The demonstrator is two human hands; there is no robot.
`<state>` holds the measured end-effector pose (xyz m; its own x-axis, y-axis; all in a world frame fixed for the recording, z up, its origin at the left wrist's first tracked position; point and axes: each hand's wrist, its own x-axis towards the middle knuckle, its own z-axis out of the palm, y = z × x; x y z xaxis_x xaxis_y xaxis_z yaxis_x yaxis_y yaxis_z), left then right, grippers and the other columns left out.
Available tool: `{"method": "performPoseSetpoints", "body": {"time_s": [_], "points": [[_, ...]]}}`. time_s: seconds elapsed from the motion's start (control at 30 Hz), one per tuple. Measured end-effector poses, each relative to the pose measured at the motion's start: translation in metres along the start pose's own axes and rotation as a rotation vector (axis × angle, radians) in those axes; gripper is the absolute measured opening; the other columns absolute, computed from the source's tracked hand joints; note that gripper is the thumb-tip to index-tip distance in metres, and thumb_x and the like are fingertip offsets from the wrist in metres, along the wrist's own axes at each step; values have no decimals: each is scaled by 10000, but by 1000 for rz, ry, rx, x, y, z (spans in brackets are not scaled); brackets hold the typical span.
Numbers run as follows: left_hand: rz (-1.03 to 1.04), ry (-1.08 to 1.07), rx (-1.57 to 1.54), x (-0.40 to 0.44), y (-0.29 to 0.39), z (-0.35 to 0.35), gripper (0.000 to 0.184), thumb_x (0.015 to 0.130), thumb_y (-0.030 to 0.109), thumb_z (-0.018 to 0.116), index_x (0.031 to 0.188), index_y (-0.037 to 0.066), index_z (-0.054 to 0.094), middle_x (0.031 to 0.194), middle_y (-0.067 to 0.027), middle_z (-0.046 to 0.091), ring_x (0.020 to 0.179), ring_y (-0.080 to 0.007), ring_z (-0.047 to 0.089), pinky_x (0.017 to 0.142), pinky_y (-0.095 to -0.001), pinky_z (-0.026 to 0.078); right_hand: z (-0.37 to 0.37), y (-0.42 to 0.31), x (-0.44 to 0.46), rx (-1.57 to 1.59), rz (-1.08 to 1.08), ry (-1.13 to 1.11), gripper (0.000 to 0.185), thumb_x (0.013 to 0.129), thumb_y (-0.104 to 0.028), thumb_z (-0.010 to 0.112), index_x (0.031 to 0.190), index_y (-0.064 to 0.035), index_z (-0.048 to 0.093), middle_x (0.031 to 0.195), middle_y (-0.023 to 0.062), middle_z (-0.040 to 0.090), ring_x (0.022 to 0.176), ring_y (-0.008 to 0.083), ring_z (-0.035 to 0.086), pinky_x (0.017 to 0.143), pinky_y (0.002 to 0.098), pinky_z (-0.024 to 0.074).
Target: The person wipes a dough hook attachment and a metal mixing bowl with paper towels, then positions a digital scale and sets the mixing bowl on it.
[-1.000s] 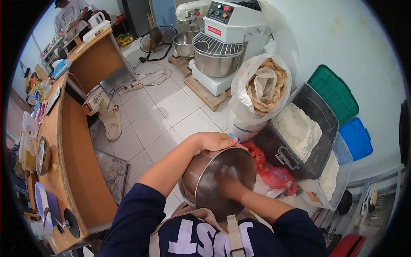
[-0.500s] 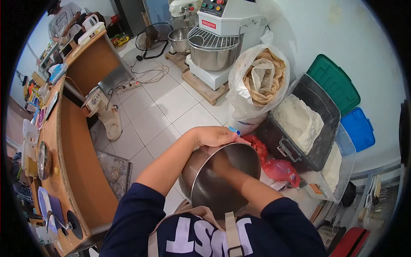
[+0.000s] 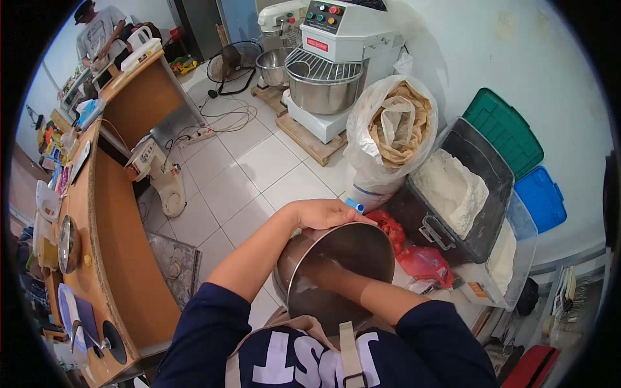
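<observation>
A deep stainless steel mixing bowl (image 3: pixel 375 258) is tilted against my apron, its mouth turned toward me and to the right. My left hand (image 3: pixel 328 214) grips the far rim, fingers curled over the edge. A small blue object (image 3: pixel 354 205) shows beside its fingertips; I cannot make out what it is. My right hand (image 3: pixel 326 271) reaches down inside the bowl against the left inner wall. Its fingers are blurred and partly hidden, and a whitish smear lies near them.
Ahead stands a spiral mixer (image 3: pixel 330 77) on a wooden pallet. An open flour sack (image 3: pixel 398 129), red plastic bags (image 3: pixel 424 265) and a black bin of flour (image 3: pixel 446 194) are at right. A curved wooden counter (image 3: pixel 123 271) runs along the left. A person (image 3: pixel 100 32) stands far back left.
My right hand has shifted inside the bowl, and a pale smear now shows beside it. The bowl and my left hand sit slightly lower in view. The left hand keeps its grip.
</observation>
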<state>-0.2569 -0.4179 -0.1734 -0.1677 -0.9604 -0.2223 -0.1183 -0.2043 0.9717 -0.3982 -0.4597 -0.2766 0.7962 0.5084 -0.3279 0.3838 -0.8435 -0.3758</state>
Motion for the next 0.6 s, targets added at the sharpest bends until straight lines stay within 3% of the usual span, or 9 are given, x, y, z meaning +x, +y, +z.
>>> {"method": "performPoseSetpoints", "body": {"time_s": [0.07,0.1,0.17,0.27,0.37,0.43,0.5,0.57,0.6], "points": [[56,7,-14,5,-12,0,746,823,697,334,1275,129,501,1007,-54,557,827,-131,466,706,-259,378,0,26,3,308,140,365,302,912,-180,382,1119,-39,552,1089,191,579,1035,292,556,877,383,429],[94,4,-26,7,-13,-1,686,833,678,342,1278,182,505,829,-8,540,630,-91,420,522,-235,351,-1,36,6,461,213,543,302,918,-183,376,1111,-34,554,1071,182,587,1015,277,567,868,380,435],[171,12,-35,12,-10,2,626,847,656,351,1280,233,510,669,39,530,446,-50,381,342,-210,327,-32,18,2,893,237,616,299,921,-190,374,1095,-32,559,1051,160,590,968,247,572,845,379,441],[176,16,-21,15,-3,6,614,855,646,351,1277,231,514,722,41,552,481,-46,401,352,-206,334,32,19,48,1183,98,570,251,879,-161,440,1034,-9,565,988,134,590,929,243,552,814,385,440],[52,8,-11,14,-17,-2,601,862,637,346,1274,234,519,746,41,564,490,-43,410,354,-203,328,37,-24,12,587,-115,437,231,792,-103,518,992,-4,576,999,190,589,965,315,556,828,393,435],[88,41,-18,11,-21,-1,600,863,638,344,1272,236,520,736,43,561,487,-44,411,355,-203,325,45,-11,-16,618,-193,-9,239,788,-155,544,977,-28,620,943,143,627,897,274,598,829,387,447],[164,76,-22,13,-25,0,603,862,640,345,1272,235,521,754,39,573,516,-45,433,373,-207,346,38,32,-31,256,-246,-285,260,774,-145,551,1006,-52,622,1009,166,613,913,311,595,818,405,457],[135,73,-25,16,-27,1,602,864,637,345,1272,231,521,816,30,593,593,-51,468,420,-214,387,-15,41,-45,-44,291,-33,287,804,-135,505,1063,-54,601,1042,159,607,941,298,587,823,377,461],[57,55,-21,15,-27,-1,599,868,633,344,1272,229,521,862,24,602,648,-56,487,453,-219,412,-20,56,-31,44,208,235,285,815,-126,483,1067,-54,595,1040,154,610,934,285,592,806,360,468]]}}
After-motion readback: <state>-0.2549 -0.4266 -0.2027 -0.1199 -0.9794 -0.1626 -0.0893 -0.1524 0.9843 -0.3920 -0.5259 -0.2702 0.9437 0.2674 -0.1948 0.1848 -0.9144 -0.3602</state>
